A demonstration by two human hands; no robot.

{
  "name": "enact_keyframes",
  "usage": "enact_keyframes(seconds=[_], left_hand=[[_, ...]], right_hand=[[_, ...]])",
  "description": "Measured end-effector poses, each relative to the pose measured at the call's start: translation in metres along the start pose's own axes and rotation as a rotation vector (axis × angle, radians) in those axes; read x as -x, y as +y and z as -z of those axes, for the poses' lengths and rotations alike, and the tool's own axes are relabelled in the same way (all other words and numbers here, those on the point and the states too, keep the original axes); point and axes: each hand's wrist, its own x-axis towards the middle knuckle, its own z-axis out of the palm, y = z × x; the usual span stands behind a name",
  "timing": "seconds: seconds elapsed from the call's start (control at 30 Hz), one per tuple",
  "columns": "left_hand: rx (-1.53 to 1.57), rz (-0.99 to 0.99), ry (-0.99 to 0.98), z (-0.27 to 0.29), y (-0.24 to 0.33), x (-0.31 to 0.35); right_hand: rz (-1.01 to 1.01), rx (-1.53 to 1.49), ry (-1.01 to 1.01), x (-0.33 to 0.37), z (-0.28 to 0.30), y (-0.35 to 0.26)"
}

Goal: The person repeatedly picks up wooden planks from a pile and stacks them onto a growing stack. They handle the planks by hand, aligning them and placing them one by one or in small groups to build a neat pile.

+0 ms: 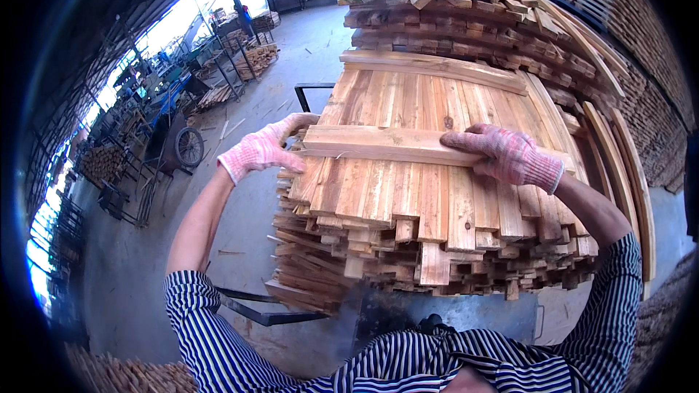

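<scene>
A long wooden plank [378,140] lies crosswise on top of a stack of wooden boards [397,189]. My right hand [506,154], in a pink and white knit glove, grips it right of its middle, fingers over the top and thumb along the near side. At the plank's left end is my left hand [262,150], gloved the same way. Its thumb and fingers are spread around that end, and a gap shows between them. Farther back, a second plank [437,65] lies across the same boards.
A higher pile of rough timber [466,25] rises behind the stack. Long boards [626,182] lean along the right side. Black metal bars [273,313] jut out at the stack's lower left. Farther left are a spoked wheel [189,147] and machinery on the concrete floor [306,44].
</scene>
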Motion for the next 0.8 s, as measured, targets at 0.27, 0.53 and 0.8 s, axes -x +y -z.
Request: enact_keyframes(seconds=[0.27,0.53,0.8], left_hand=[[-0.228,0.004,0.003,0.004,0.02,-0.022],[0.153,0.139,-0.163,0.05,0.0,-0.09],[-0.556,-0.144,0.107,-0.02,0.033,-0.313]], right_hand=[[0.008,0.182,0.024,0.012,0.024,-0.021],[-0.065,0.136,0.182,-0.046,0.053,0.083],[-0.24,0.372,0.231,-0.095,0.081,0.199]])
